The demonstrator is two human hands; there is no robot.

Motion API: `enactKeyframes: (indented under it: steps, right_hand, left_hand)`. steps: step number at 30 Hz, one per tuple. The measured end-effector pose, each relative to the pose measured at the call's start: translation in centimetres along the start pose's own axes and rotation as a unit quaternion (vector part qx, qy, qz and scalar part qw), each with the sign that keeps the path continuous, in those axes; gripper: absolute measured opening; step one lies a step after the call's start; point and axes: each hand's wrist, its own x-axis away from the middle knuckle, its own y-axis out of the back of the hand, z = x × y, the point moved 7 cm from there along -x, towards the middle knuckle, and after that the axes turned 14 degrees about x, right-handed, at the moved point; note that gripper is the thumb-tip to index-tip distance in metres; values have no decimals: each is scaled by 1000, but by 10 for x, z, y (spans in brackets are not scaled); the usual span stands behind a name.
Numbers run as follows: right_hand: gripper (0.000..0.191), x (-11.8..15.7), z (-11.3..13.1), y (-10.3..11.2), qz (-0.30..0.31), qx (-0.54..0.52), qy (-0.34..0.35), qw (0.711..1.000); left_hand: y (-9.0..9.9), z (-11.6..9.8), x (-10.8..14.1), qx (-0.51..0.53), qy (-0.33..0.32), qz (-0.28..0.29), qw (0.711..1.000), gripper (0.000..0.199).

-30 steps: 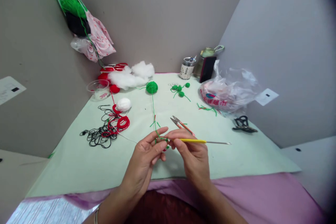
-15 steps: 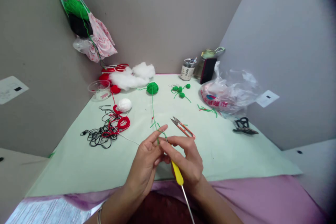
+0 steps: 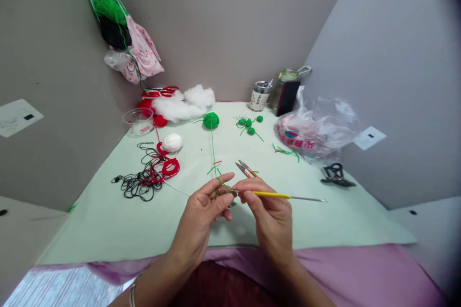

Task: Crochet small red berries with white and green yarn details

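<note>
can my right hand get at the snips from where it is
Probably yes: the snips lie just beyond your right hand, with nothing seen lying on their visible part. But that hand holds the yellow-handled hook and hides part of them from view.

Head view, forward, down; right edge seemingly shaded.

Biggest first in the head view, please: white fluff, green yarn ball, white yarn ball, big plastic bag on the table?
Big plastic bag
White fluff
Green yarn ball and white yarn ball: unsure; they look close, and the white one is nearer.
</note>
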Motion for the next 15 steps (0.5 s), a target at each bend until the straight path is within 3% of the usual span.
enactKeyframes:
  steps: [3,5,6,8,11,15]
  right_hand:
    - [29,8,11,0,-18,122,110,986]
    - [36,13,16,1,-31,173,173,969]
    - [36,14,15,3,-33,169,174,970]
    - [30,9,6,11,-33,113,105,987]
    - [20,2,-11,17,-29,-10,-30,999]
    - [14,0,-14,6,10,-64,-76,995]
  left_hand:
    - [2,0,-3,28,-4,-7,1000,47]
    - [2,4,-6,65,33,4,997,48]
    - [2,7,-7,80,61,10,995,47]
    - [3,10,-7,98,101,13,990,43]
    - [4,5,-7,91,80,7,993,41]
    - [0,2,-7,44,27,24,998,47]
